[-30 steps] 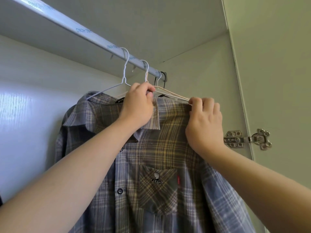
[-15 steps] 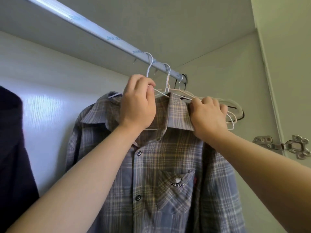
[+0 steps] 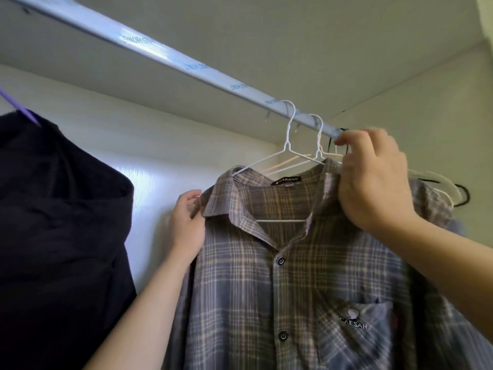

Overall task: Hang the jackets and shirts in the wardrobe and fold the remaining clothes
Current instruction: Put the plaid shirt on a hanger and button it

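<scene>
A grey-blue plaid shirt [image 3: 306, 284] hangs on a white wire hanger [image 3: 289, 140] hooked over the wardrobe rail [image 3: 165, 53]. My left hand [image 3: 188, 228] pinches the shirt's left collar edge at the shoulder. My right hand [image 3: 373, 180] is raised at the shirt's right shoulder, fingers curled round the collar fabric and hanger wires there. The shirt front is buttoned, with a chest pocket at lower right.
A dark navy garment [image 3: 61, 236] hangs on a purple hanger [image 3: 18, 108] at the left. Several empty hangers [image 3: 440, 188], white and black, hang at the rail's right end behind my right hand. The white back panel [image 3: 149, 166] and the side wall enclose the space.
My left hand left the hanger neck and dropped to the shirt's left collar edge. My right hand rose toward the hanger hooks. The view swung left, revealing the dark garment.
</scene>
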The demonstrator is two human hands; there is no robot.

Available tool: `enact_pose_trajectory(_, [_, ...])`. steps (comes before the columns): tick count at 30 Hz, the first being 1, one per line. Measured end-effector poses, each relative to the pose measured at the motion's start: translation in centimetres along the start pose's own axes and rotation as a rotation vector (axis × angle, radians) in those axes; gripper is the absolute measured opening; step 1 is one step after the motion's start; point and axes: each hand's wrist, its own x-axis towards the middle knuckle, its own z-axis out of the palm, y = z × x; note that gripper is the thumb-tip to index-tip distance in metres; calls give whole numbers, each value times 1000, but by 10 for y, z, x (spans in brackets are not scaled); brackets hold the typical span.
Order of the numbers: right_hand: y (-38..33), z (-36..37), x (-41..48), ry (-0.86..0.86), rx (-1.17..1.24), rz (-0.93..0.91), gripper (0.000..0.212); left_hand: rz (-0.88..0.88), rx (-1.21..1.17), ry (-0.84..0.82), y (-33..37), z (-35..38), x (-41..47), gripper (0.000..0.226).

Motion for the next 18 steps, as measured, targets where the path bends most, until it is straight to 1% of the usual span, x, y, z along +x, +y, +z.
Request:
enact_pose_trajectory(1, [-7,2,3,30,-5,-52,31,23,12,-22,-2,-2,-1,29])
enact_pose_trajectory(3, [-20,7,11,-20,-51,-140,27,66,50,-27,-2,-4,-5,39])
enact_pose_trajectory(5, [-31,14,18,-121,-155,-212,32,100,67,2,-2,-5,-7,43])
enact_pose_trajectory(8, [-45,24,26,-316,-336,-301,51,131,80,46,-1,-6,-9,42])
enact_pose_trajectory(10, [-55,29,28,-422,-399,-376,59,138,111,55,-1,-8,-10,45])
enact_pose_trajectory(12, [-66,38,28,-498,-431,-435,55,129,163,67,-1,-10,-10,49])
enact_pose_trajectory(13, [-73,43,27,-512,-405,-426,50,128,189,74,-1,-10,-10,51])
enact_pose_trajectory(14, [-81,49,25,-512,-327,-370,43,134,206,80,-1,-10,-11,51])
enact_pose_trajectory(15, [-89,54,23,-520,-214,-247,42,148,214,88,0,-10,-12,51])
enact_pose_trajectory(17, [-105,65,23,-566,21,97,57,188,220,101,2,-10,-14,48])
enact_pose_trajectory(18, [-111,71,23,-602,100,217,61,210,226,106,4,-10,-16,46])
